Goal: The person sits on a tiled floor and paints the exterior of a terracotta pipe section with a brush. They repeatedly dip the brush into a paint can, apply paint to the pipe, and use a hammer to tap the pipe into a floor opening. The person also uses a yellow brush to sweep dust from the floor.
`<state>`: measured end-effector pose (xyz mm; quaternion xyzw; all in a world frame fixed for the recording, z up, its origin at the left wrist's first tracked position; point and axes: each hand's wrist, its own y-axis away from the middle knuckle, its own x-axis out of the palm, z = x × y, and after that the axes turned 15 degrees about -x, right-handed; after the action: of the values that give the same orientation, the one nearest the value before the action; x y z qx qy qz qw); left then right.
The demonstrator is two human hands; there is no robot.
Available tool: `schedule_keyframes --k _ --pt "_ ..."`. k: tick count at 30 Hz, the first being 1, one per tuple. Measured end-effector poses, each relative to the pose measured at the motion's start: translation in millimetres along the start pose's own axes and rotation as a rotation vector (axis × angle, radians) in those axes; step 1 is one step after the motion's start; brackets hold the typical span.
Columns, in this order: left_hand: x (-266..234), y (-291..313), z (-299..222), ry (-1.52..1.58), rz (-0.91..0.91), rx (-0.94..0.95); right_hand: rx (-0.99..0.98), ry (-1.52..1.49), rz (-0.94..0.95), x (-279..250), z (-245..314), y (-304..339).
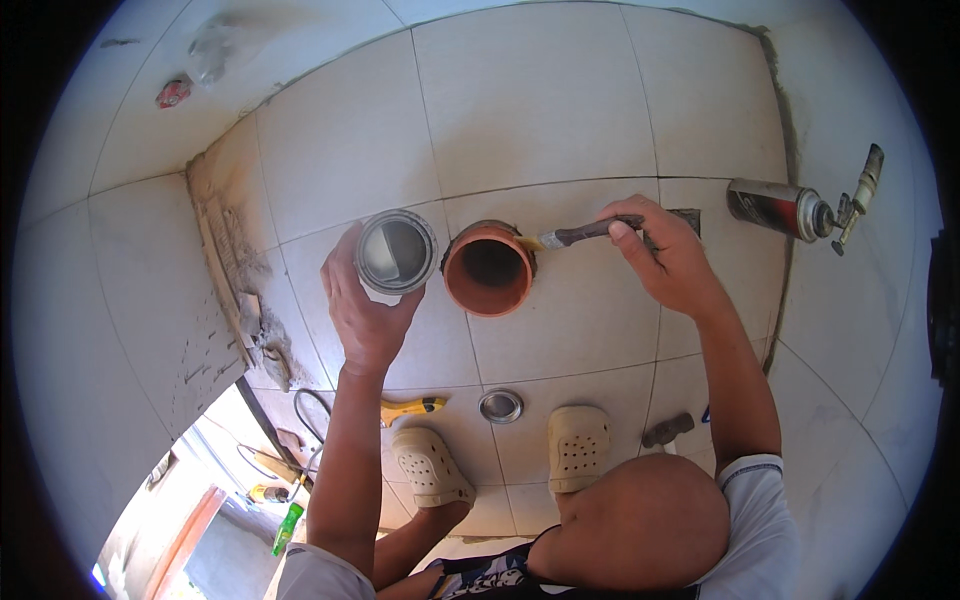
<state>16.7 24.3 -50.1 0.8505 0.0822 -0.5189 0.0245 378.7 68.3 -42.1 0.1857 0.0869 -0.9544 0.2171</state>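
My left hand [365,310] is wrapped round an open metal can [397,252], with greyish contents partly visible inside. Just right of the can, an orange-brown pipe [462,285] stands up out of the tiled floor, its round mouth dark inside. Between the thumb and fingers of my right hand [665,255] is the dark handle of a paintbrush [580,234]. The brush points left, its pale bristles at the upper right rim of the pipe; whether they touch it I cannot tell.
A torch canister [770,208] with a burner head lies at the right wall. Near my feet are a round metal lid [500,406], a yellow-handled tool [412,408] and a hammer [668,430]. Rubble [262,340] lines the left edge, and a drain grate [688,220] sits behind my right hand.
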Motion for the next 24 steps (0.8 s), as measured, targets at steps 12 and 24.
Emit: schedule_keyframes --k 12,24 --pt "-3 0 -2 -0.010 -0.001 -0.007 0.032 0.021 -0.044 1 2 9" --pt "-2 5 -10 0.036 -0.015 -0.031 0.123 -0.044 -0.155 8 13 19"
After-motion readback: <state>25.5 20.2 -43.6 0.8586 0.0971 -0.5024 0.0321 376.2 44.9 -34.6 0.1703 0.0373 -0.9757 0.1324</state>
